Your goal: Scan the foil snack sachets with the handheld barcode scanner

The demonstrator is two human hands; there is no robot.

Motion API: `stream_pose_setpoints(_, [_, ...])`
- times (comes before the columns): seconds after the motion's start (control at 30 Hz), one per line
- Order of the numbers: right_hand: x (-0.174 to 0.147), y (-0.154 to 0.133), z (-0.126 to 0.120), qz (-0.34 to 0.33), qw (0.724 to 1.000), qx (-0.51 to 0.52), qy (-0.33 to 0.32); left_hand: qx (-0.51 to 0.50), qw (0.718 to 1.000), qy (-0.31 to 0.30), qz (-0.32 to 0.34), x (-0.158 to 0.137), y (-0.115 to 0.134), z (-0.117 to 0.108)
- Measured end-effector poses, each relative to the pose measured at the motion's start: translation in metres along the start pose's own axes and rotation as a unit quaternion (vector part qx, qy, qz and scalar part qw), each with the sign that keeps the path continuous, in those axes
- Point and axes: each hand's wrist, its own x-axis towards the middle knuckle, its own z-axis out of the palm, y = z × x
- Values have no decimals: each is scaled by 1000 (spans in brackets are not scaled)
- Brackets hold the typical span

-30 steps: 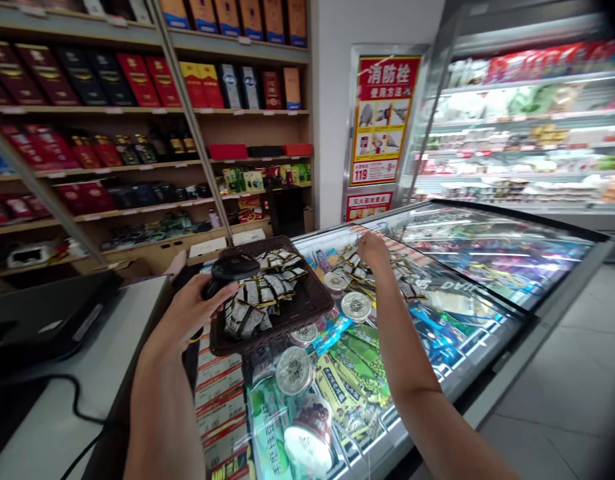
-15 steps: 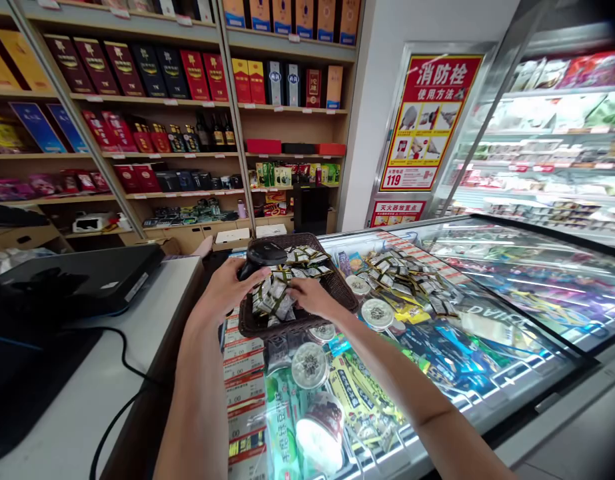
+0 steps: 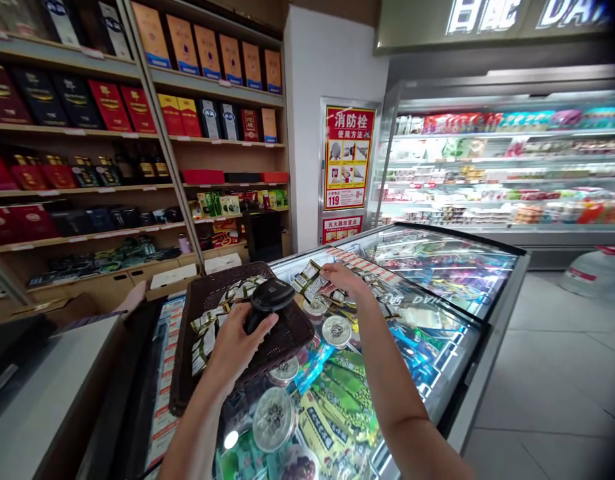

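Note:
A black handheld barcode scanner (image 3: 272,297) is in my left hand (image 3: 240,340), fingers wrapped round its handle, above a dark brown woven basket (image 3: 180,373). Small silver packets with dark and gold edges (image 3: 207,327) lie along the basket's left and far parts. One such packet (image 3: 310,280) is pinched by its right end in my right hand (image 3: 342,277), just beyond the basket's right side. More loose packets (image 3: 387,293) lie on the freezer's glass top (image 3: 337,257), to the right of that hand and partly behind my forearm.
Ice creams and round tubs (image 3: 274,420) show through the freezer glass. A counter (image 3: 62,393) runs along the left. Shelves of boxed bottles (image 3: 217,120) stand behind. At the right are a lit refrigerated shelf (image 3: 467,173), tiled floor and a large clear bottle (image 3: 594,270).
My right hand has come out of the basket with a packet and moved right. The scanner has moved towards the basket's right side. The view has turned right.

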Motion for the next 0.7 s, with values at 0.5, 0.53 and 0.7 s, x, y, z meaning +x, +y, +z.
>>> stream_pose_setpoints(0.5, [7,11,-15,-5,996,-92,-5,101,992,-61,41,2,-7,2])
stream_pose_setpoints(0.53, [8,12,-16,-3,989,-150,18,104,992,-58,40,3,-7,0])
stream_pose_setpoints(0.7, [18,22,-11,55,897,-433,61,103,994,-20,14,6,-7,-16])
